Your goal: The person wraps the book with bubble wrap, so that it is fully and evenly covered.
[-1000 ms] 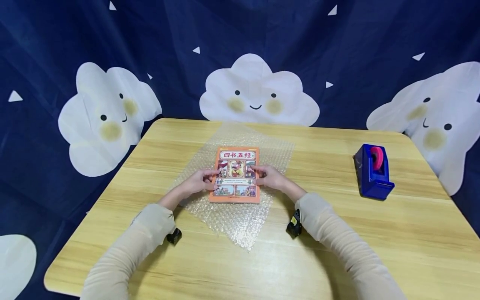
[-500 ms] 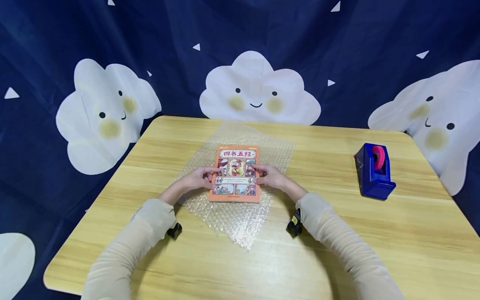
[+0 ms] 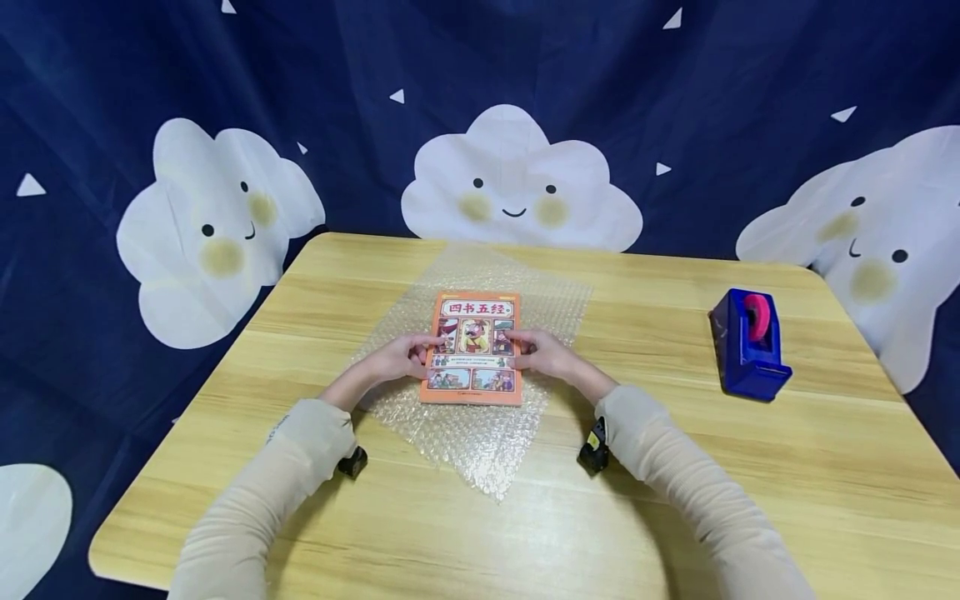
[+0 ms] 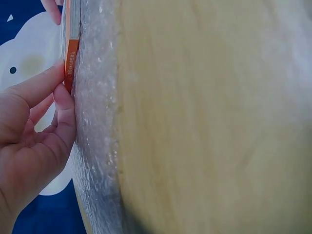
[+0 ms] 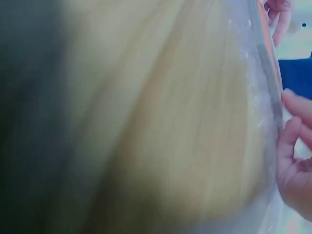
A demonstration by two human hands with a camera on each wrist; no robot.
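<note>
An orange illustrated book [image 3: 474,339] lies between the left hand [image 3: 399,358] and the right hand [image 3: 546,354], on bubble wrap [image 3: 480,450] whose far corner reaches the far edge of the tabletop [image 3: 465,550]. Each hand pinches the book's nearer long side. The red cover title reads "四书五经"; smaller print is illegible. A blue tape dispenser [image 3: 753,367] stands toward the tabletop's right edge.

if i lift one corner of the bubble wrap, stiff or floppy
The bubble wrap would probably be floppy, since it looks thin and lies flat on the table. It is likely light for its size, being clear bubbled film. The orange book on top would likely pin its middle.
</note>
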